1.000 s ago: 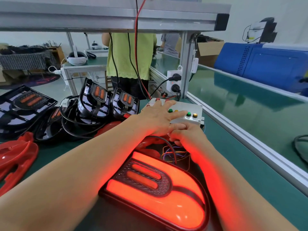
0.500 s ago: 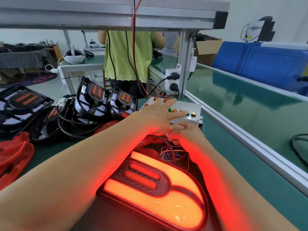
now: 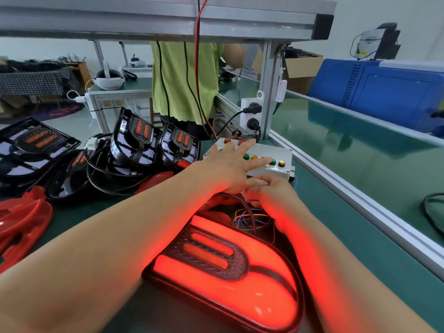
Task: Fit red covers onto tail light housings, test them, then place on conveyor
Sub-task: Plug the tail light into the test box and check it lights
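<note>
Left hand (image 3: 228,169): flat, fingers spread on button box (image 3: 284,152), 12 o'clock.
Right hand (image 3: 266,191): curled over wires (image 3: 252,217); grip unclear.
Tail light (image 3: 228,272): lit red, 6 o'clock.
Obstacles: housings (image 3: 134,140), 10 o'clock.
Edge: conveyor rail (image 3: 355,195), 3 o'clock.

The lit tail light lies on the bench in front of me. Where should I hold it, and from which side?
Probably by the black housing rim of the tail light, one hand on each long edge, coming from the near side. It lies flat, cover up, and the smooth domed cover gives no hold. The wires leave its far end.
</note>
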`<state>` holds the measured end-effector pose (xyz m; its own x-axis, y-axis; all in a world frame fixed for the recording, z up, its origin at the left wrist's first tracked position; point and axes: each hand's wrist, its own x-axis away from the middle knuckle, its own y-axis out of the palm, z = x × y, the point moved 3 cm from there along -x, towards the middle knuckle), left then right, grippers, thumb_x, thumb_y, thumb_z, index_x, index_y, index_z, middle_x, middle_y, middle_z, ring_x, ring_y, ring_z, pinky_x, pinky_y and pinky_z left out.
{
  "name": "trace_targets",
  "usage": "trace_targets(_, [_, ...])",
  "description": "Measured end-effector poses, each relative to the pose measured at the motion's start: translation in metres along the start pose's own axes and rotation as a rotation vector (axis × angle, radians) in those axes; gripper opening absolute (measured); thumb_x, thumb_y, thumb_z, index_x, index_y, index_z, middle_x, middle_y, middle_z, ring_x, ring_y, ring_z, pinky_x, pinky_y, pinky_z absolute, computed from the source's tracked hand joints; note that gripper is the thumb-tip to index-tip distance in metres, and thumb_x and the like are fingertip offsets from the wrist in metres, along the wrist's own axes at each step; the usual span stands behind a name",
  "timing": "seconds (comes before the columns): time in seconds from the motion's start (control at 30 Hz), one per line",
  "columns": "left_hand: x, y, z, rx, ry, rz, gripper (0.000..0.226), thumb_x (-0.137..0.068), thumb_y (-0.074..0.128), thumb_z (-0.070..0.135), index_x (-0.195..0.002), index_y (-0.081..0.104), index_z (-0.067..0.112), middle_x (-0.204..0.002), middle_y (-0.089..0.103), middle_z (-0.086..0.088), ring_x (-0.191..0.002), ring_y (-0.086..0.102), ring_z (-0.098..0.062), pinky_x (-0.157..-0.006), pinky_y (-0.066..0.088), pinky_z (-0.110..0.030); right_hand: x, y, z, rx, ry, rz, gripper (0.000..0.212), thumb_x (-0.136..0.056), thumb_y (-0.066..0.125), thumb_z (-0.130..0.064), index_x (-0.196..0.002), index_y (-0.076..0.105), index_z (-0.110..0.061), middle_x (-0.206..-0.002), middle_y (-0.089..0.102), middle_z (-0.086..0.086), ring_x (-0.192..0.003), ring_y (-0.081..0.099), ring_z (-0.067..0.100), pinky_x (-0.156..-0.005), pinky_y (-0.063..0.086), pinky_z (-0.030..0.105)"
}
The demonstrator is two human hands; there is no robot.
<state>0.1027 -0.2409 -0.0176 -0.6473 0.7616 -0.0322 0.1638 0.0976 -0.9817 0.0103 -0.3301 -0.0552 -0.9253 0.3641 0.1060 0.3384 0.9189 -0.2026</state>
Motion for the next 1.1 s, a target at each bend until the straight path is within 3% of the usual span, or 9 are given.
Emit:
trace_targets(0.13, [-0.0004,-0.0004,0.0009,-0.01,-0.007,-0.005,0.065,-0.088,0.024,0.079,-0.147,0.003,0.061,-0.165,-0.012,0.007,-0.147,0.01,-0.039,-0.114,0.015,-0.065,0.0001,-0.0004,0.0006,0.001,-0.01,-0.001,0.025,-0.074,0.066,0.007,-0.08,0.07,-0.017,-0.075,0.069,0.011,-0.072,0.061,0.022,-0.077,0.052,0.04])
trace_targets(0.27, [-0.0011,-0.0014,0.0012,-0.012,0.0,-0.008,0.064,-0.089,0.027,0.077,-0.146,0.004,0.062,-0.165,-0.011,0.007,-0.148,0.01,-0.039,-0.113,0.015,-0.065,-0.0007,0.0001,0.0004,-0.01,-0.008,0.0,0.024,-0.074,0.068,0.006,-0.079,0.07,-0.017,-0.063,0.068,-0.001,-0.058,0.06,0.01,-0.066,0.051,0.029])
trace_targets(0.43, [-0.0016,-0.0029,0.0034,-0.042,-0.011,0.0,0.065,-0.089,0.029,0.077,-0.147,0.005,0.061,-0.165,-0.011,0.007,-0.146,0.015,-0.038,-0.111,0.02,-0.065,0.0009,0.0009,0.0004,-0.049,-0.011,-0.01,0.023,-0.075,0.067,0.01,-0.083,0.069,-0.011,-0.08,0.072,0.012,-0.071,0.061,0.022,-0.073,0.051,0.035])
trace_targets(0.63, [-0.0012,-0.0023,0.0037,-0.031,-0.011,-0.012,0.066,-0.09,0.034,0.074,-0.147,0.004,0.06,-0.164,-0.015,0.006,-0.147,0.011,-0.035,-0.112,0.017,-0.065,0.0013,0.0011,-0.0004,-0.038,-0.026,-0.025,0.025,-0.076,0.067,0.011,-0.081,0.069,-0.013,-0.06,0.069,-0.007,-0.058,0.06,0.009,-0.059,0.05,0.022])
trace_targets(0.77, [-0.0013,-0.001,0.0022,-0.007,0.006,0.022,0.065,-0.091,0.036,0.072,-0.147,0.006,0.06,-0.164,-0.016,0.007,-0.15,0.003,-0.032,-0.112,0.014,-0.067,0.0033,0.0014,-0.0007,-0.039,-0.025,-0.015,0.025,-0.075,0.066,0.011,-0.081,0.07,-0.013,-0.065,0.07,-0.002,-0.064,0.059,0.015,-0.067,0.049,0.031])
trace_targets(1.1, [-0.0033,0.0015,-0.0001,0.011,0.018,0.049,0.066,-0.092,0.043,0.068,-0.147,0.007,0.06,-0.165,-0.012,0.008,-0.151,-0.001,-0.028,-0.113,0.014,-0.067,0.003,0.0019,-0.001,0.016,-0.048,-0.003,0.022,-0.075,0.065,0.008,-0.085,0.071,-0.011,-0.07,0.066,0.007,-0.066,0.057,0.019,-0.068,0.047,0.033])
